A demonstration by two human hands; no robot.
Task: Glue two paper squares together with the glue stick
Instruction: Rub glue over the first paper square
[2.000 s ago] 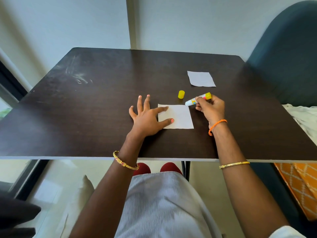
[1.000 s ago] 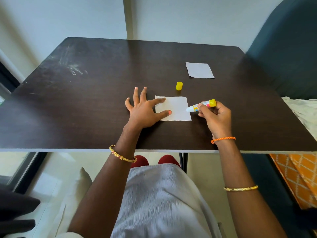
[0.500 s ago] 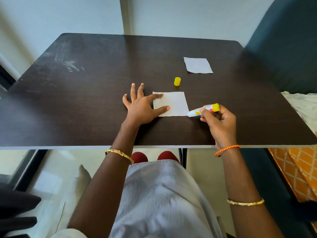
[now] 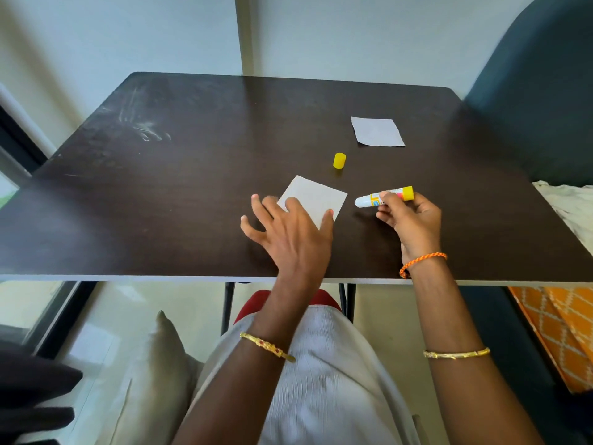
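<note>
A white paper square (image 4: 316,195) lies turned at an angle near the front middle of the dark table (image 4: 192,175). My left hand (image 4: 288,232) rests flat on its lower left part with fingers spread. My right hand (image 4: 412,220) grips the uncapped glue stick (image 4: 383,196), its white tip pointing left, just right of the paper and clear of it. The yellow cap (image 4: 339,160) stands on the table behind the paper. A second white paper square (image 4: 377,131) lies farther back on the right.
A dark teal chair (image 4: 539,91) stands at the right of the table. A white cloth (image 4: 574,203) and an orange patterned fabric (image 4: 558,332) lie to the right. A cushion (image 4: 160,364) sits by my lap.
My left hand has rotated the near paper square so it lies diagonally. My right hand has lifted the glue stick off the paper's edge and holds it slightly to the right.
</note>
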